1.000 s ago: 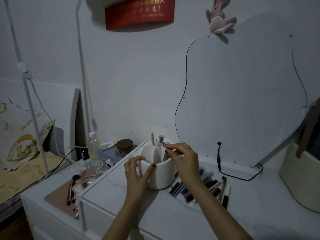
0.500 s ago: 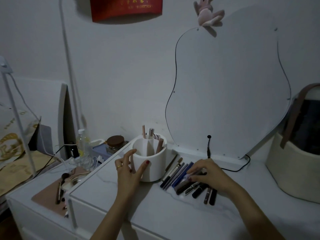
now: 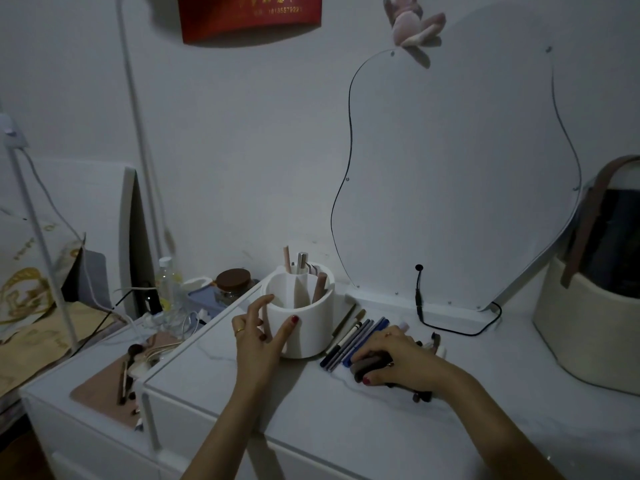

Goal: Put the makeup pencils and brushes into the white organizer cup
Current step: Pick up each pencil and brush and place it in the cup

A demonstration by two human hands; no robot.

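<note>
1. Left hand: fingers spread, thumb against the near wall of the white organizer cup, bracing it on the surface.
2. Right hand: curled over the loose pile of pencils and brushes just right of the cup; looks pinched on a dark one, though dim light hides the grip.
3. Risk: lifting one may roll its neighbours; a long item could snag the cup's divider.
4. Room: open surface near; left edge close to the cup.
</note>
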